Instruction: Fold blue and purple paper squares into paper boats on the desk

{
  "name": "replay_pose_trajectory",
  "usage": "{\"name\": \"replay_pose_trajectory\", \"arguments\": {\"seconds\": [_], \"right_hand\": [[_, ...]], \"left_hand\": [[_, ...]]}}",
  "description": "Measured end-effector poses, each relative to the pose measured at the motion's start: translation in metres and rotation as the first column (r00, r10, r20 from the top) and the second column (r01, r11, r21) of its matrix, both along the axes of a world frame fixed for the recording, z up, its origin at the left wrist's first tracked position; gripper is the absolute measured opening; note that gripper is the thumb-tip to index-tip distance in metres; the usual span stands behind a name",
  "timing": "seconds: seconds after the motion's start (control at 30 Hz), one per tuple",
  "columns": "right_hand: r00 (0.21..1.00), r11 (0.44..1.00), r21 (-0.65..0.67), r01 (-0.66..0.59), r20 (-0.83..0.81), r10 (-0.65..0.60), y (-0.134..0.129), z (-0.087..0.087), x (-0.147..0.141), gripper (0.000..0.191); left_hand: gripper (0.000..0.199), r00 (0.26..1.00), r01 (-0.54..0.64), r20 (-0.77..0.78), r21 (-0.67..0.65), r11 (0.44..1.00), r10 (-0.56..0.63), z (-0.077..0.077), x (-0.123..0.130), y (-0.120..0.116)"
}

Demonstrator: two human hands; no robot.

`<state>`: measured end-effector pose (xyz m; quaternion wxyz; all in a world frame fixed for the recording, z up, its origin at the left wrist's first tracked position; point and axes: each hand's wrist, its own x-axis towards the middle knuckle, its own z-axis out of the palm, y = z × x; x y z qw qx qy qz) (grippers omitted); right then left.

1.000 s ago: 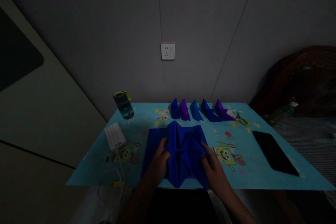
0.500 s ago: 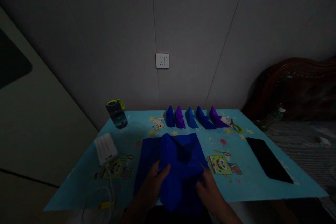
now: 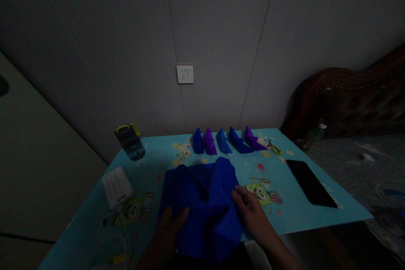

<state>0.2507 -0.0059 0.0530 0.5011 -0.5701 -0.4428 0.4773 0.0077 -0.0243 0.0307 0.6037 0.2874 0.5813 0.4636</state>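
Observation:
A large, partly folded sheet of dark blue paper (image 3: 196,211) stands up in creased flaps near the front of the table. At its left edge my left hand (image 3: 167,230) grips it, thumb on the near face and the other fingers partly hidden. My right hand (image 3: 249,209) is closed on its right edge, fingers curled at the paper. Beneath or behind it lies more flat blue paper (image 3: 169,179); in the dim light the border between the two is hard to make out.
Along the back of the table (image 3: 275,215) stand several folded paper boats (image 3: 224,141) in blue and purple. Yellow-handled scissors (image 3: 275,148) lie beside them. A black phone-like slab (image 3: 311,183) lies right; a water bottle (image 3: 130,142) and a white power bank (image 3: 117,187) with cable are left.
The folded blue paper has turned and spread between my hands, its flaps now standing differently. My left hand has moved left and lower. The view has swung a little to the right.

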Motion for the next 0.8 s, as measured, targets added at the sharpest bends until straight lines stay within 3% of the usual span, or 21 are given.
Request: {"name": "replay_pose_trajectory", "arguments": {"seconds": [0.1,0.2,0.3,0.47,0.53,0.7,0.8], "right_hand": [[0.999,1.0,0.015,-0.025,-0.028,0.025,0.006,0.004,0.009,0.054],[0.999,0.998,0.037,0.041,-0.027,-0.04,0.011,0.009,0.024,0.052],[0.992,0.991,0.028,0.13,-0.005,-0.129,0.015,0.009,0.04,0.056],[0.94,0.961,0.153,0.232,0.22,-0.262,0.016,0.002,0.052,0.054],[0.942,0.976,0.141,0.165,0.271,-0.198,0.016,0.003,0.054,0.054],[0.941,0.989,-0.031,-0.142,0.305,0.145,0.021,0.016,0.064,0.055],[0.951,0.982,-0.141,-0.128,0.264,0.162,0.027,0.021,0.064,0.061]], "left_hand": [[0.061,0.998,-0.025,0.066,0.02,0.999,0.023,0.007,-0.004,0.0],[0.063,0.991,-0.088,0.102,0.045,0.995,0.083,0.016,-0.011,0.001],[0.06,0.991,-0.131,-0.012,0.091,0.987,0.133,0.021,-0.019,0.003],[0.06,0.945,-0.057,-0.304,0.211,0.976,0.121,0.027,-0.028,0.008],[0.065,0.923,-0.018,-0.37,0.228,0.974,0.103,0.03,-0.03,0.01],[0.072,0.895,0.153,-0.445,0.256,0.954,-0.024,0.038,-0.036,0.01],[0.075,0.892,0.223,-0.442,0.252,0.942,-0.093,0.034,-0.038,0.005]]}}
